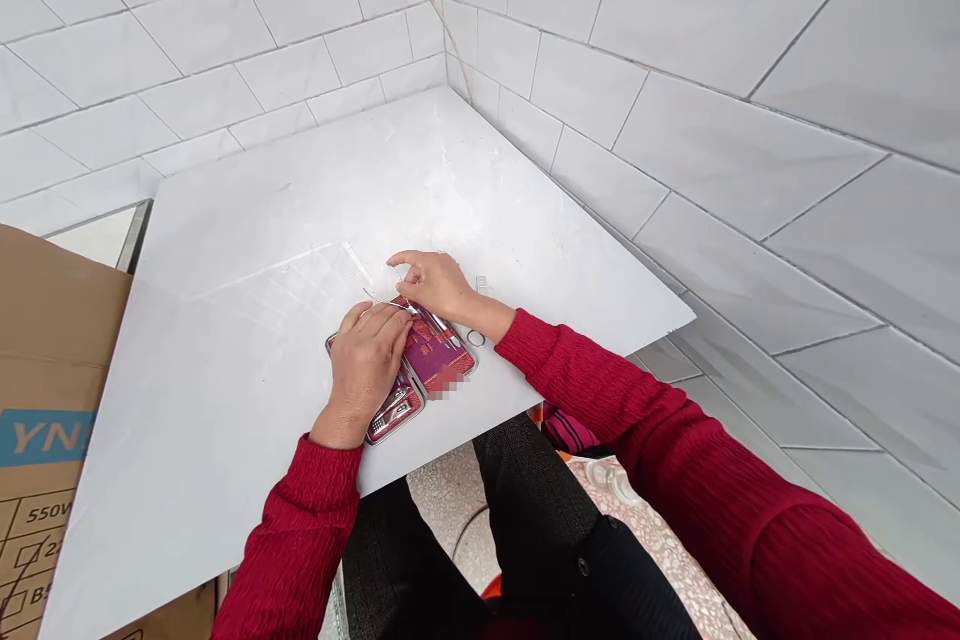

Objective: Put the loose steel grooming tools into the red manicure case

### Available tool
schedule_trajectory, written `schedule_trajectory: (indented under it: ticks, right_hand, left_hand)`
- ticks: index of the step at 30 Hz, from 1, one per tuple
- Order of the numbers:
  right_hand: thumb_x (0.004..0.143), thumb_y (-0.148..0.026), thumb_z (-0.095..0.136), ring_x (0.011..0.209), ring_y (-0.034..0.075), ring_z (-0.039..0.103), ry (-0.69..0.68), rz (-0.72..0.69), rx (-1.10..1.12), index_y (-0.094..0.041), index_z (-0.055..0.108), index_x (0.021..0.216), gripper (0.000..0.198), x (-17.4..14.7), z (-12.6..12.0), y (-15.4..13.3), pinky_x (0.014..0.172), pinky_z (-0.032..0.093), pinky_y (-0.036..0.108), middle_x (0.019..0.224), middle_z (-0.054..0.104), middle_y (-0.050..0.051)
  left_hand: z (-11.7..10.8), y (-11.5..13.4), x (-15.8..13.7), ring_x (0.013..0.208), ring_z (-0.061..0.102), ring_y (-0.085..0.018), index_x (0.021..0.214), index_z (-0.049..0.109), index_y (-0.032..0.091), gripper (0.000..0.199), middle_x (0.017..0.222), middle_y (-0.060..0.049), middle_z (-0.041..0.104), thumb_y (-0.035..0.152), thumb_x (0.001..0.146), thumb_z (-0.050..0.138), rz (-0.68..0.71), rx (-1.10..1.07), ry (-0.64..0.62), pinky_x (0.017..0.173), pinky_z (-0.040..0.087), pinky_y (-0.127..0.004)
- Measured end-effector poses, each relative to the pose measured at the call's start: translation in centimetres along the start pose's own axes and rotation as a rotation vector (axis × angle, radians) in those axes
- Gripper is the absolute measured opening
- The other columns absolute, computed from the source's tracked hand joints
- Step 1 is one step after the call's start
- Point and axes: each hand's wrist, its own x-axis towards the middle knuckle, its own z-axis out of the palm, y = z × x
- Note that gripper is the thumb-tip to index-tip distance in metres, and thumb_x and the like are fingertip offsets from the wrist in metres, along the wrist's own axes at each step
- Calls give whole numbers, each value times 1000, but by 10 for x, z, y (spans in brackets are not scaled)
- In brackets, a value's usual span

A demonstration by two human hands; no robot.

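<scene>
- On the desk, near its front edge, we have an open case with a magenta lining, lying flat with both halves spread.
- Our left hand rests palm down on the near half of the case, fingers together and pressing on it; it grips nothing that we can see.
- Our right hand sits at the far edge of the case, fingers curled, thumb and forefinger pinched on a thin metal tool that lies over the lining.
- More small metal tools show in the near half of the case, just below our left hand.
- Left of the case, well apart, a cardboard box stands beside the desk.
- Beyond the case, a tiled wall meets the desk in a corner.
- Both our arms wear red sleeves.
</scene>
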Motion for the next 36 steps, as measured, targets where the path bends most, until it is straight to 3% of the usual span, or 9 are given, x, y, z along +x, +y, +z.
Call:
schedule_trajectory:
  ticks: [4,11,18,23,27,32,36]
  right_hand:
    - [85,-7,60,69,13,63,-20,-7,-12,-22,67,133,51,-4,-3,-1,74,47,27,72,72,-6]
    - [85,-10,62,69,12,63,-30,-36,-24,-22,70,125,43,-7,-4,3,70,44,26,74,71,-6]
    - [78,-10,68,74,12,63,-94,15,-61,-20,77,102,28,-5,-11,1,68,43,25,81,72,-5]
    - [82,-13,65,73,13,62,-94,-20,-119,-21,79,91,18,-6,-8,2,67,43,25,81,74,-3]
    - [89,-22,64,79,15,63,15,-24,-223,-22,78,85,14,-2,-15,4,70,43,27,93,76,0]
    - [92,-22,60,84,19,64,129,123,-451,-21,75,87,16,7,-44,10,69,42,29,97,76,3]
    - [91,-28,66,87,20,65,47,214,-558,-22,74,92,10,9,-58,14,67,40,29,101,77,4]
  left_hand:
    - [-2,2,1,104,71,-22,102,70,20,19,105,-5,78,19,104,52,5,43,16,109,45,-45]
    - [-3,2,3,123,65,-26,98,70,23,22,120,-6,74,17,103,50,-7,84,10,116,39,-51]
    - [1,-1,2,128,62,-26,103,71,22,26,124,-7,74,18,104,45,-46,30,-32,117,38,-53]
    - [4,-2,3,127,62,-28,104,71,22,29,125,-8,73,19,105,43,-91,9,-75,116,39,-55]
    - [4,-5,1,124,62,-28,110,71,23,28,125,-9,72,22,105,43,-144,4,-68,113,41,-54]
    - [-3,-13,-3,117,64,-30,104,71,21,27,122,-12,73,29,105,45,-229,71,-22,107,44,-53]
    - [-9,-16,-5,101,67,-29,99,70,21,26,106,-9,75,31,105,47,-246,102,-52,97,48,-49]
